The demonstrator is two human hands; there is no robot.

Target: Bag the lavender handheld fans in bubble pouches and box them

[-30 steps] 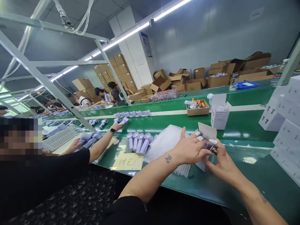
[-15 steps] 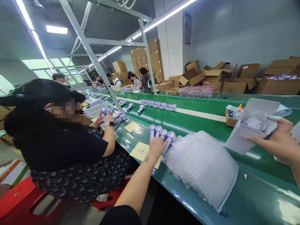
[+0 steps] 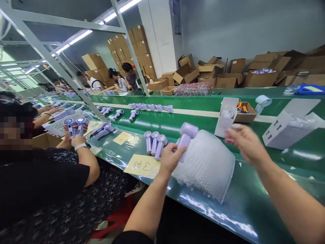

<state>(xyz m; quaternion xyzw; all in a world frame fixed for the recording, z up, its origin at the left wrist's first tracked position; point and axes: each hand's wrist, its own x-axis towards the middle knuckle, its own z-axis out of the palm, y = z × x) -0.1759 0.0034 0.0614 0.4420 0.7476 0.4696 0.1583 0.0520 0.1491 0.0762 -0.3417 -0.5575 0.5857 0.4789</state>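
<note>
My left hand (image 3: 169, 156) is closed around the handle of a lilac handheld fan (image 3: 187, 134), raised over the left edge of a stack of bubble-wrap bags (image 3: 207, 166). Left of that hand, several more lilac handheld fans (image 3: 154, 142) lie side by side on the bench. My right hand (image 3: 243, 142) is in the air, its loosely bent fingers blurred and nothing visible in them. Just beyond its fingertips an opened white box (image 3: 225, 117) stands on the green belt, with clear plastic inside.
Another opened white box (image 3: 286, 130) stands at right, near an upright pale fan (image 3: 261, 103) and a small carton (image 3: 245, 113) of parts. Handwritten yellow paper (image 3: 139, 166) lies on the bench. A co-worker (image 3: 78, 152) at left holds two fans. Cardboard boxes (image 3: 188, 73) line the back.
My left hand has lifted one fan from the row and brought it right. The white box that my right hand held now stands on the belt, released. The view has turned right.
</note>
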